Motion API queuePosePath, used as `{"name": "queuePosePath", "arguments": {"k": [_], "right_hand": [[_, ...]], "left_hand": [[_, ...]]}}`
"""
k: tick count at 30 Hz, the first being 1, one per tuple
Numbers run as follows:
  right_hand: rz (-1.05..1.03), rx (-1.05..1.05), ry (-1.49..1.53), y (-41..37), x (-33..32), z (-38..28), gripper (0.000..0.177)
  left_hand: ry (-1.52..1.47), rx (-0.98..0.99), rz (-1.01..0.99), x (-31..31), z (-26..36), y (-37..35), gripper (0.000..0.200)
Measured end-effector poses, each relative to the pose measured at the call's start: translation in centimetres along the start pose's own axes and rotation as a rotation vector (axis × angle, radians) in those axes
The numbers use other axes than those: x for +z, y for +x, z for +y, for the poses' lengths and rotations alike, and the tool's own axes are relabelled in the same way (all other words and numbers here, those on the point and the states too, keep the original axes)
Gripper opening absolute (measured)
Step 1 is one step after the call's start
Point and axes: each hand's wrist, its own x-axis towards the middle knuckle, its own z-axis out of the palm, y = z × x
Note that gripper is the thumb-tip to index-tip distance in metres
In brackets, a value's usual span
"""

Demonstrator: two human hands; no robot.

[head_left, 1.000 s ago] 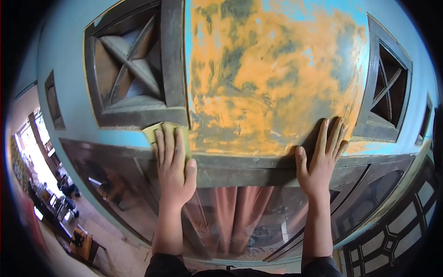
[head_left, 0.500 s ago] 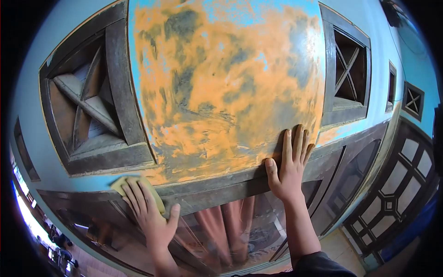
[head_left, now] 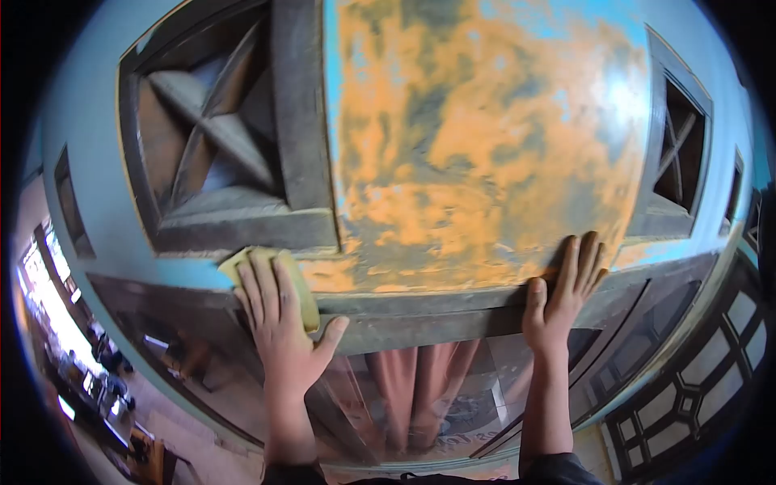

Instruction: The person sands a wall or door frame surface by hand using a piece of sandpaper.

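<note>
My left hand [head_left: 283, 339] lies nearly flat over a yellowish sheet of sandpaper [head_left: 304, 301], pressing it to the wall just below a dark wooden vent frame [head_left: 242, 230]. Its thumb sticks out to the right, off the sheet. Right of the sheet spreads a large wall patch of orange and grey, with remnants of blue paint [head_left: 485, 162]. Against the bottom right of that patch rests my right hand [head_left: 558, 315], empty, fingers stretched upward and thumb apart. The sandpaper's underside is hidden.
A dark wooden beam [head_left: 428, 319] runs below the patch, above glass panes with a pinkish curtain [head_left: 412, 388] behind. Another vent [head_left: 677, 153] is on the right, near a dark panelled door [head_left: 687, 396]. Furniture and a bright opening [head_left: 52, 311] show far left.
The view has turned left, so the wall sits further right in it. My left hand has slid the sandpaper slightly left under the vent frame. My right hand stays near the same spot.
</note>
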Motion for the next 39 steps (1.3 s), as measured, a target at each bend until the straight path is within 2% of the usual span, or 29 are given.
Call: {"name": "queuePosePath", "arguments": {"k": [7,10,14,17,21,23,25,27,31,37,39], "right_hand": [[0.031,0.0,-0.037,0.0,0.2,-0.9,0.07],[0.038,-0.05,-0.071,0.4,0.4,-2.2,0.068],[0.01,-0.111,-0.014,0.1,1.0,-4.1,0.065],[-0.011,-0.163,-0.04,0.4,1.2,-5.6,0.065],[-0.038,-0.242,-0.055,1.6,1.7,-9.1,0.063],[-0.037,-0.263,-0.029,1.4,2.2,-10.7,0.059],[-0.06,-0.368,-0.09,1.0,2.2,-12.4,0.06],[-0.07,-0.331,-0.036,0.4,3.3,-13.9,0.055],[-0.171,-0.377,-0.014,3.6,2.3,-18.1,0.054],[-0.088,-0.375,-0.017,2.1,3.8,-18.2,0.057],[-0.124,-0.454,-0.121,2.1,3.3,-18.2,0.068]], "left_hand": [[0.02,0.028,-0.048,0.3,-0.4,-1.6,0.108],[0.027,0.03,-0.013,-1.1,-1.1,0.6,0.108],[-0.042,0.037,0.012,0.4,-0.6,-1.4,0.108],[0.024,0.045,-0.036,0.5,-2.0,-1.7,0.109],[-0.016,0.027,0.047,-1.2,-3.0,0.9,0.095],[-0.04,0.052,0.05,-0.5,-3.0,0.0,0.086],[-0.049,0.077,0.021,0.1,-2.9,-1.2,0.081],[-0.069,0.084,0.04,-0.5,-3.4,-0.8,0.071],[-0.05,0.129,0.071,-3.2,-6.2,3.1,0.069],[-0.051,0.157,-0.029,-1.5,-6.1,-0.7,0.069],[-0.059,0.145,-0.029,-1.7,-7.3,-0.7,0.065]]}}
